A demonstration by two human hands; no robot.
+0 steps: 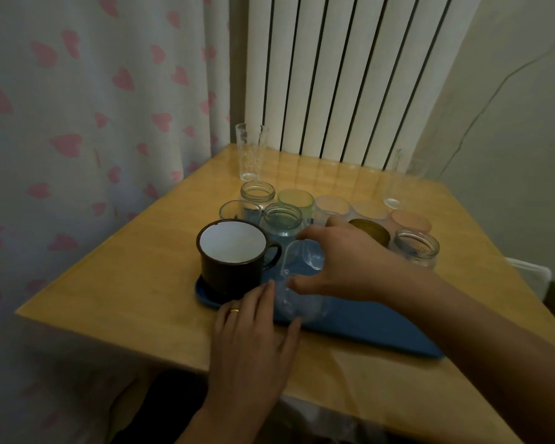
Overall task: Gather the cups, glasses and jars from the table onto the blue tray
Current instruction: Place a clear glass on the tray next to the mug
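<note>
The blue tray (365,328) lies on the wooden table (125,283). On it stand a brown enamel mug (234,261), several glass jars (281,221), coloured cups (295,200) and a brown cup (370,230). My right hand (343,261) grips a clear glass (297,280) at the tray's front left, fingers around its rim. My left hand (253,331) rests flat on the tray's near edge, its fingertips touching that glass. Off the tray, a tall clear glass (250,152) stands at the table's far left, and another tall glass (404,177) stands at the far right.
A white radiator (349,75) rises behind the table. A curtain with pink hearts (93,123) hangs on the left. A wall (509,123) closes the right side. The table's near edge runs below my left hand.
</note>
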